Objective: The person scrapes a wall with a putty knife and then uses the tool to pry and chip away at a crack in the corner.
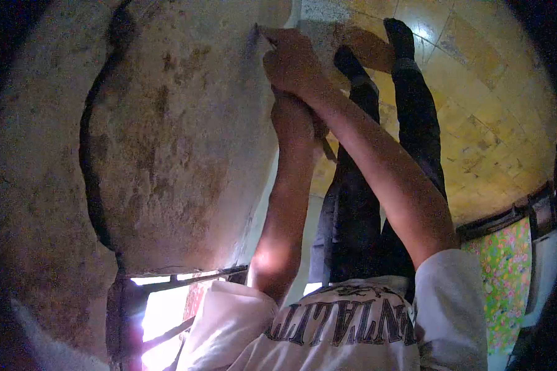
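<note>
Both of my hands are raised close together beside a stained, mottled wall (161,123). My right hand (294,62) is closed, its fingers near the wall's surface. A small dark tip (259,32) shows just beyond those fingers; I cannot tell what it belongs to. Just below and overlapped by my right wrist, my left hand (293,117) is curled shut, its fingers mostly hidden. A thin, dark, stick-like end (328,149) pokes out on the right side of the left hand.
A dark, uneven band (88,148) runs down the wall. Yellowish floor tiles (476,93) lie under my feet (400,38) in dark footwear. At the lower left is a bright barred window (167,315). Green floral cloth (504,272) hangs at the lower right.
</note>
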The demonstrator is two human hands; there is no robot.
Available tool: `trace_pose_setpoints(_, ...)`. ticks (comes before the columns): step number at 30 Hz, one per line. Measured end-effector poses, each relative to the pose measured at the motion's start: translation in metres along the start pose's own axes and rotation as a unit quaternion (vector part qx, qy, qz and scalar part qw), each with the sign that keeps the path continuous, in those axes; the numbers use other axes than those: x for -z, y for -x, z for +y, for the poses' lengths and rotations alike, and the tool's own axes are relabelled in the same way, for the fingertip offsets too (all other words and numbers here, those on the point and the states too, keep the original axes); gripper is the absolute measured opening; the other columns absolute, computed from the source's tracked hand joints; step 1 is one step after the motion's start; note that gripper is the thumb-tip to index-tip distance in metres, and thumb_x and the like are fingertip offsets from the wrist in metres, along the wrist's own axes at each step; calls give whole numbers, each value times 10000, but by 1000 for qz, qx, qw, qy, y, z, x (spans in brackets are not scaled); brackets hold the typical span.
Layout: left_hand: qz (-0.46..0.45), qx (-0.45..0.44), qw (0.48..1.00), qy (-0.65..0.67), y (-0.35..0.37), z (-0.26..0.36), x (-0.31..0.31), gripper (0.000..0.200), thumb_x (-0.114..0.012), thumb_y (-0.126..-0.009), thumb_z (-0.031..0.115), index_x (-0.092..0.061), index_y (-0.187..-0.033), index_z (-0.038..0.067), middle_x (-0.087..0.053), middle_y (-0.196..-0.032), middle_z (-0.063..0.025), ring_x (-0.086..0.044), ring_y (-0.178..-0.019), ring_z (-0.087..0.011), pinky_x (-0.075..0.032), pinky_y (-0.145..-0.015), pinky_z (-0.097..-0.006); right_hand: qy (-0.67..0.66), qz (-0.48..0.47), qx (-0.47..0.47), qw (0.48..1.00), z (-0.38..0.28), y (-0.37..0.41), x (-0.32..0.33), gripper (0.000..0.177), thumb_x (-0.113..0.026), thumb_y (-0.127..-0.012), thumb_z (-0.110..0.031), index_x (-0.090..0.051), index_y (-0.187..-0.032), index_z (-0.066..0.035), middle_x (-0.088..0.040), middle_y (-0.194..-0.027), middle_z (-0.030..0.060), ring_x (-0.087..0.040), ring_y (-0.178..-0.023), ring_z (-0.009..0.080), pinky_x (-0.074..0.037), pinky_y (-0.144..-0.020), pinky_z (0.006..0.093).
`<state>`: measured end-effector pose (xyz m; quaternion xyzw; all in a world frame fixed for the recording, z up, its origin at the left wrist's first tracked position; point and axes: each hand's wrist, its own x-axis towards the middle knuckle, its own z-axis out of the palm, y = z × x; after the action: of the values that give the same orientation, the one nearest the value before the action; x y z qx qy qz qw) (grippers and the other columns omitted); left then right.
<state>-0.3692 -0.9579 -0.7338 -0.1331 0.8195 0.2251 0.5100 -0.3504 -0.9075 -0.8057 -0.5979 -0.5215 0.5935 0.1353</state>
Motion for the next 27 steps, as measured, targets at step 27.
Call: trace_pose_setpoints(27, -43, -32, 998, 45, -30, -1, 23, 510, -438, -992, 535, -544, -1185, 74, -631, -1024, -100, -618, -822, -211, -509, -614, -395, 8, -4, 30, 1000, 20, -32, -48, 489, -621, -806, -244, -620, -1270, -89, -605, -1228, 254, -606, -1135, 373, -474, -1003, 449)
